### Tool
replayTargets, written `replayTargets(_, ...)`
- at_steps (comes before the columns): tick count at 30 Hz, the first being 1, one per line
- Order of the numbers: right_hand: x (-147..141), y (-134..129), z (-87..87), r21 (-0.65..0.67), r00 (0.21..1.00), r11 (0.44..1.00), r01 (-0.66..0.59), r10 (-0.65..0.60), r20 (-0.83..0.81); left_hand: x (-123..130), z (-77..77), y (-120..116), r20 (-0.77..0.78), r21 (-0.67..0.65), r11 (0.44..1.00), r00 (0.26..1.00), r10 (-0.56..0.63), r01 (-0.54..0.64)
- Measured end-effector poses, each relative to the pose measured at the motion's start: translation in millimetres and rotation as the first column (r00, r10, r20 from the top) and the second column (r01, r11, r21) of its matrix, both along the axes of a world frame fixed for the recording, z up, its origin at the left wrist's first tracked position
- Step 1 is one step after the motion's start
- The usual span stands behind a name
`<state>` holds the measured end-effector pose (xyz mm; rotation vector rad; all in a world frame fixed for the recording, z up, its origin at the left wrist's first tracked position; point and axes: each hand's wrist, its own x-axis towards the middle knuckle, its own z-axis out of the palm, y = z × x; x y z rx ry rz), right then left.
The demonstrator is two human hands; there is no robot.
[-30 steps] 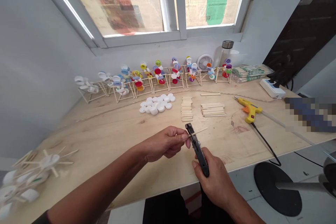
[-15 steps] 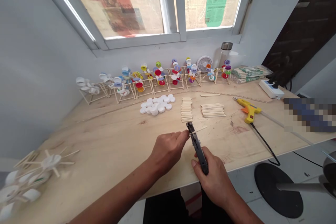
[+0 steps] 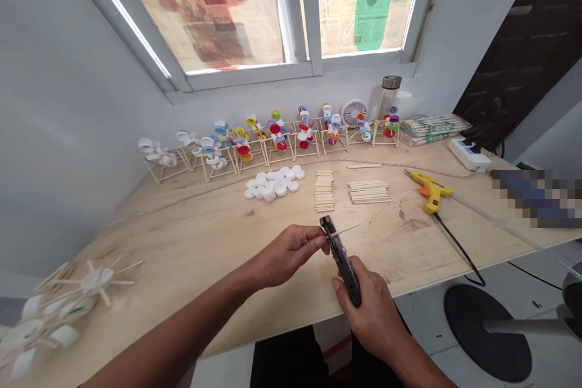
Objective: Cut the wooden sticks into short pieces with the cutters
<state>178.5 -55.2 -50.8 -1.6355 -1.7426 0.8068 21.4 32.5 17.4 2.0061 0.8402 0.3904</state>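
My right hand [image 3: 373,297] is closed round the handles of dark pliers [image 3: 345,267], which point up and slightly left. A thin wooden stick [image 3: 349,230] crosses the plier jaws, its free end sticking out to the right. At the left of the jaws, my left hand [image 3: 293,254] pinches the stick's other end between thumb and fingers. Beyond the hands lie two stacks of short wooden sticks, one stack [image 3: 324,191] in a column and a wider stack [image 3: 369,191] to its right. White bottle caps [image 3: 275,182] are grouped to their left.
Several stick frames with coloured cap wheels [image 3: 275,139] line the back. A yellow glue gun [image 3: 430,190], white power strip [image 3: 469,154] and bagged sticks [image 3: 434,128] are at right. A white fan [image 3: 354,113] and bottle [image 3: 390,94] stand behind. Stick-and-cap wheels [image 3: 97,280] lie at left.
My left hand has turned, its thumb and fingers now showing at the stick by the jaws. The pliers stay nearly in place. The view has shifted slightly.
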Motion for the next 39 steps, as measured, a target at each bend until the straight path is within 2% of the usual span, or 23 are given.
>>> replayTargets(3, -1, 3, -1.1, -0.01, 1.0, 1.0, 0.017, -0.017, 0.02, 2, -5.8, -1, -0.039, 0.092, 0.995, 0.999, 0.034, -0.03)
replayTargets(5, -1, 4, -0.2, -0.019, 0.999, 0.999, 0.034, -0.034, 0.025, 4, -14.5, -5, -0.1, 0.249, 0.964, 0.988, 0.12, -0.092)
replayTargets(7, -1, 4, 1.7, -0.028, 0.999, 0.999, 0.047, -0.046, 0.022, 7, -23.9, -10, -0.158, 0.463, 0.875, 0.959, 0.236, -0.139)
replayTargets(9, -1, 4, 4.3, -0.043, 0.999, 0.998, 0.049, -0.049, 0.016, 8, -30.5, -14, -0.202, 0.628, 0.77, 0.93, 0.306, -0.117)
replayTargets(10, 0, 4, 5.7, -0.052, 0.999, 0.998, 0.044, -0.043, 0.011, 8, -31.7, -15, -0.22, 0.662, 0.743, 0.922, 0.318, -0.099)
replayTargets(11, 0, 3, 7.1, -0.061, 0.999, 0.998, 0.035, -0.035, 0.006, 8, -31.5, -15, -0.234, 0.66, 0.746, 0.92, 0.313, -0.086)
replayTargets(13, 1, 2, 9.4, -0.074, 1.0, 0.997, 0.019, -0.02, -0.004, 7, -27.4, -14, -0.235, 0.564, 0.822, 0.938, 0.257, -0.084)
replayTargets(15, 1, 1, 10.8, -0.073, 1.0, 0.997, 0.011, -0.011, -0.005, 6, -20.7, -12, -0.18, 0.402, 0.911, 0.967, 0.177, -0.092)
replayTargets(18, 1, -1, 10.9, -0.058, 1.0, 0.998, 0.013, -0.013, 0.006, 4, -11.8, -7, -0.047, 0.165, 0.982, 0.994, 0.099, -0.09)
replayTargets(20, 1, -2, 9.9, -0.056, 1.0, 0.998, 0.007, -0.007, 0.014, 2, -8.3, -3, 0.017, 0.002, 0.998, 0.998, 0.061, -0.061)
replayTargets(23, 0, 0, 7.6, -0.052, 1.0, 0.999, -0.001, 0.003, 0.028, -2, -5.6, 2, 0.058, -0.225, 0.974, 0.998, -0.007, 0.02)
replayTargets(25, -1, 1, 5.8, -0.037, 0.999, 0.999, 0.009, -0.008, 0.047, -2, -5.7, 3, 0.048, -0.236, 0.971, 0.998, -0.027, 0.037)
replayTargets(27, -1, 3, 4.4, -0.027, 0.998, 0.999, 0.025, -0.023, 0.063, -1, -8.7, 1, 0.002, -0.078, 0.997, 1.0, 0.005, -0.005)
replayTargets(29, -1, 4, 3.9, -0.029, 0.997, 0.999, 0.037, -0.035, 0.064, 2, -15.6, -5, -0.071, 0.198, 0.976, 0.992, 0.103, -0.087)
replayTargets(30, -1, 4, 4.0, -0.032, 0.998, 0.999, 0.04, -0.038, 0.057, 3, -20.4, -9, -0.113, 0.339, 0.933, 0.979, 0.168, -0.121)
replayTargets(32, -1, 5, 4.7, -0.037, 0.998, 0.999, 0.041, -0.039, 0.039, 6, -30.8, -16, -0.181, 0.619, 0.773, 0.932, 0.314, -0.141)
replayTargets(34, 0, 5, 6.0, -0.044, 0.999, 0.998, 0.036, -0.035, 0.022, 7, -38.9, -19, -0.211, 0.759, 0.645, 0.904, 0.371, -0.087)
replayTargets(35, 1, 5, 6.7, -0.052, 0.999, 0.998, 0.032, -0.031, 0.014, 7, -41.0, -19, -0.224, 0.78, 0.622, 0.901, 0.372, -0.063)
replayTargets(36, 1, 5, 7.3, -0.063, 1.0, 0.998, 0.028, -0.027, 0.009, 7, -41.5, -19, -0.235, 0.773, 0.632, 0.903, 0.36, -0.051)
replayTargets(37, 1, 4, 7.9, -0.073, 1.0, 0.997, 0.024, -0.024, 0.004, 6, -40.4, -17, -0.243, 0.743, 0.667, 0.909, 0.339, -0.051)
replayTargets(39, 2, 4, 9.1, -0.094, 1.0, 0.996, 0.014, -0.014, -0.002, 5, -34.3, -13, -0.239, 0.622, 0.78, 0.931, 0.276, -0.071)
